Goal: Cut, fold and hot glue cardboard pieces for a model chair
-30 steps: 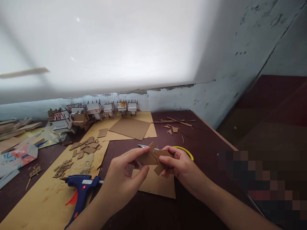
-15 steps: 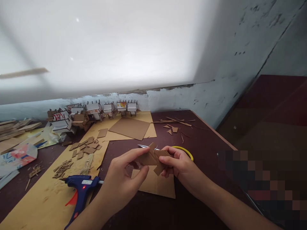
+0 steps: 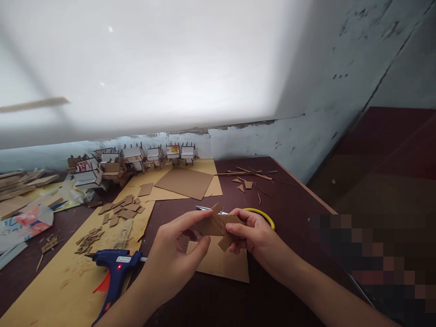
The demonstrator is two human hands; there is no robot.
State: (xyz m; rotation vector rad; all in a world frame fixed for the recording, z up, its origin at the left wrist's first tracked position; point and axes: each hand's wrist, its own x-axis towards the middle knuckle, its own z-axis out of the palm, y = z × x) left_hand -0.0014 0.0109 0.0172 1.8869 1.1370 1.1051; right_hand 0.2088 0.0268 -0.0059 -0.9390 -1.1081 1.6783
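My left hand (image 3: 173,254) holds a small brown cardboard piece (image 3: 208,226) by its edge. Its index finger lies along the top, and its other fingers are partly hidden. Pinched between the thumb and fingers of my right hand (image 3: 254,231) is another cardboard piece (image 3: 225,241), pressed against the first where a strip end sticks up. Scissors (image 3: 262,212) with a yellow handle lie behind the right hand, their blades partly covered. Below both hands a cardboard sheet (image 3: 226,265) rests on the dark table.
A blue glue gun (image 3: 117,272) with a lit red light stands left of my left hand. Small cardboard pieces (image 3: 126,209) lie on yellow paper (image 3: 68,281). Several miniature cardboard chairs (image 3: 132,156) line the wall. Cardboard strips (image 3: 248,171) and a cardboard sheet (image 3: 185,181) are farther back.
The piece in my right hand has tilted slightly against the piece in my left. Both hands stay almost in place, and the surroundings look the same.
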